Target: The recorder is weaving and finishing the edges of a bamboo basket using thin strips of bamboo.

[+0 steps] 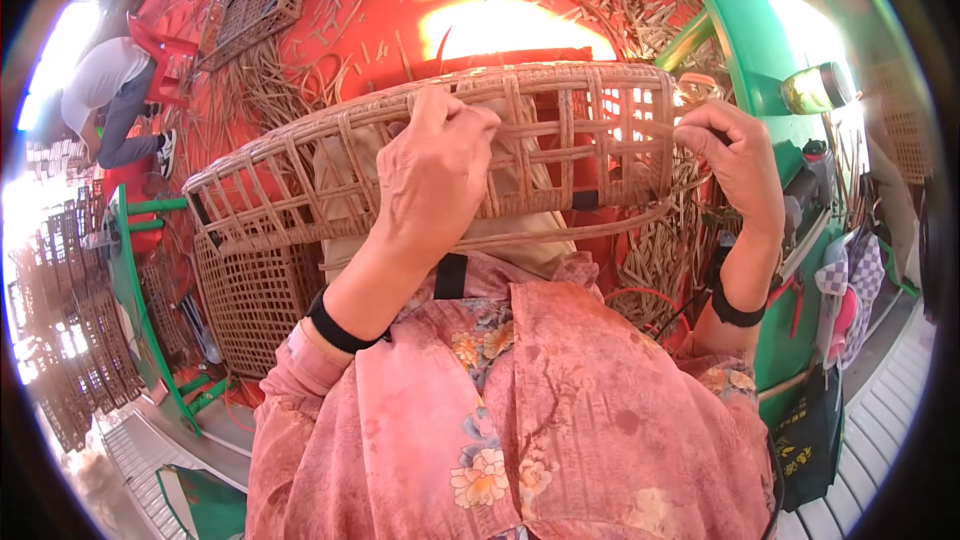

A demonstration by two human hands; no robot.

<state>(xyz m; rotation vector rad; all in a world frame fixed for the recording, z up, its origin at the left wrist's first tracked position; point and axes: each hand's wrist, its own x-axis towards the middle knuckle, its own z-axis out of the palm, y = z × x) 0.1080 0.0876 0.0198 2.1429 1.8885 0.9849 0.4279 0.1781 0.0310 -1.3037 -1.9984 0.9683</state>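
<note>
A long, open-weave wicker basket [565,158] of brown cane lies on its side across my lap, over beige cloth. My left hand [432,168] is closed at its upper rim, with curled fingers and the knuckles up; part of the weave is hidden behind it. Off the basket's right end, my right hand [735,148] pinches a thin cane strip [655,127] between thumb and fingertips. That strip runs leftward along the open bars of the weave. Below the basket a loose, thicker cane strand [540,237] curves up toward its right end.
Cane scraps [660,30] litter the red floor [370,0]. Another woven basket [255,290] stands at left, by a green-framed bench [135,300]. A green table [750,30] with a lidded jar [818,88] is at right. Far left, a person [110,85] bends near a red stool [165,60].
</note>
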